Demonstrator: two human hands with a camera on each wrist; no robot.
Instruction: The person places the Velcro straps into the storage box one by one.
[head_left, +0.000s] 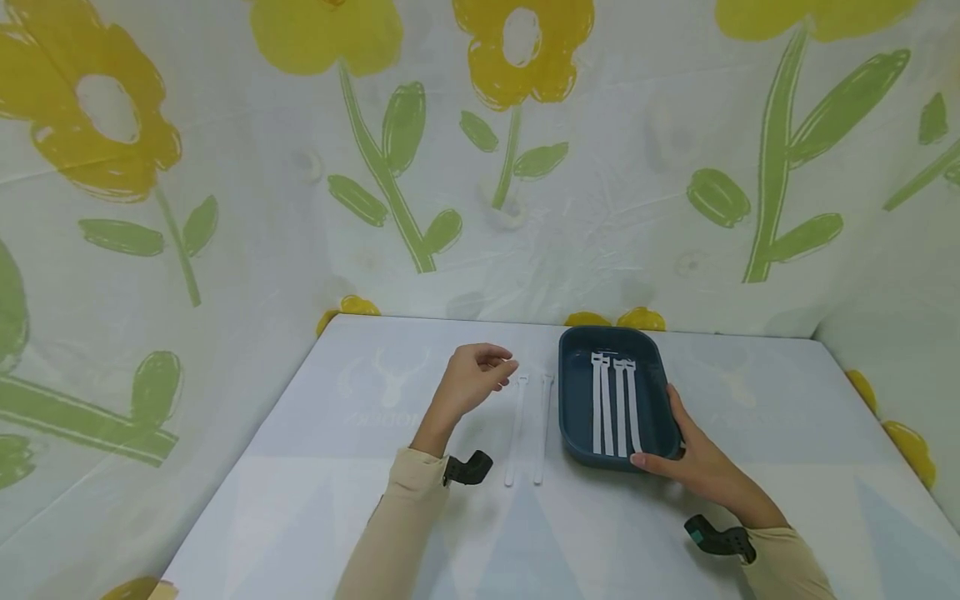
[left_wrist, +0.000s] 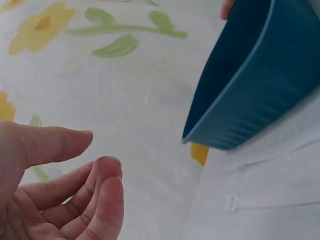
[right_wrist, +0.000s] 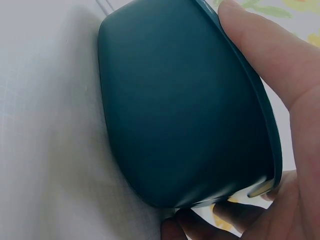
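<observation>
Head view, left to right: the left hand (head_left: 472,379) is released, fingers loosely bent, beside two slim white straps with wider heads (head_left: 516,430) lying lengthwise on the pale printed surface (head_left: 292,500). Adjacent, a dark teal rounded-rectangular tray (head_left: 576,400) contains four white straps (head_left: 620,408). The right hand (head_left: 701,462) grips its near right corner.

Head view: high, widest, from the near side of the tray (head_left: 577,400), facing forward-down. Left wrist view: close, left of tray, rolled, facing forward past it. Right wrist view: closest, right of tray, facing its outer wall. Head/left wrist share tray plus straps (head_left: 541,433) left of it.
</observation>
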